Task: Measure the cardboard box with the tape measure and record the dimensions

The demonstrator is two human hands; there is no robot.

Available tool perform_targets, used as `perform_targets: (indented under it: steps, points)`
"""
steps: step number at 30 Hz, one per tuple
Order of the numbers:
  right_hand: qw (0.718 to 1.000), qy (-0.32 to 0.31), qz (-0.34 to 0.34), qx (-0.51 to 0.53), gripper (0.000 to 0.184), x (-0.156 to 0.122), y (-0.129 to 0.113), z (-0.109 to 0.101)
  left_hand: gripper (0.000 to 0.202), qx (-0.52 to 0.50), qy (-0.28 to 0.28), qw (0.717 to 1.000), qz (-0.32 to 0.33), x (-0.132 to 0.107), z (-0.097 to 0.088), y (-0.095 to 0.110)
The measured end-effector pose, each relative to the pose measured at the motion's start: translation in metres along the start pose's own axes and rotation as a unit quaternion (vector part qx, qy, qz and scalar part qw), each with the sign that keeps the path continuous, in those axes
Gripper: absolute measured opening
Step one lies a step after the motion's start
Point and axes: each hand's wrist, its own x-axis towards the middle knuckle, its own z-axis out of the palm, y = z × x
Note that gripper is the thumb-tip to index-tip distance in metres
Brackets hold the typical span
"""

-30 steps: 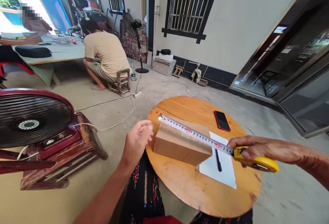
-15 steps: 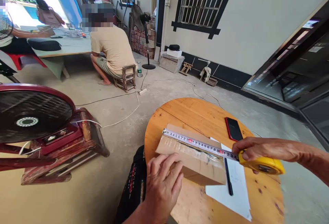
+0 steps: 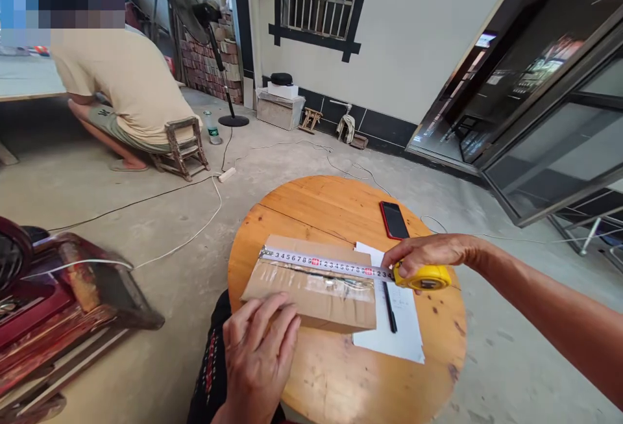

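A taped cardboard box (image 3: 311,293) lies flat on a round wooden table (image 3: 335,216). My left hand (image 3: 257,352) rests on the box's near left corner with fingers spread and flat. My right hand (image 3: 428,252) is closed on a yellow tape measure (image 3: 422,276) at the box's right end. Its white blade (image 3: 326,263) runs leftward along the box's top, reaching the far left corner. Under the box's right side lies a white sheet of paper (image 3: 396,326) with a black pen (image 3: 389,307) on it.
A red-edged phone (image 3: 393,219) lies on the table's far side. A person in a beige shirt (image 3: 129,80) squats on a small wooden stool (image 3: 183,148) at back left. Cables (image 3: 195,232) cross the concrete floor. A red fan and wooden bench (image 3: 58,300) stand at left. Glass doors (image 3: 545,119) stand at right.
My left hand came down from beside the box and now lies flat on its near corner. The blade now lies flat along the box top. My view turned to the right.
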Motion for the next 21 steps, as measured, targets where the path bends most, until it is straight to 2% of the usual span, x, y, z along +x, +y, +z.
perform_targets:
  steps: [9,15,18,21]
  points:
    - [1.000,-0.004,0.005,0.001,0.036,0.002,0.000,0.000,0.015,0.001,0.010,1.000,-0.013,0.002,0.002,0.003]
    - [0.998,0.055,-0.004,-0.018,0.036,-0.009,-0.003,0.005,0.012,0.010,0.016,0.999,-0.035,0.001,0.003,0.006]
    - [0.994,0.099,-0.002,0.049,0.043,-0.023,0.002,0.023,0.011,0.018,0.026,0.999,-0.040,0.003,0.007,0.008]
    - [0.978,0.105,-0.045,0.172,0.046,-0.033,0.008,0.065,0.012,0.012,0.029,0.998,-0.053,0.011,0.013,0.013]
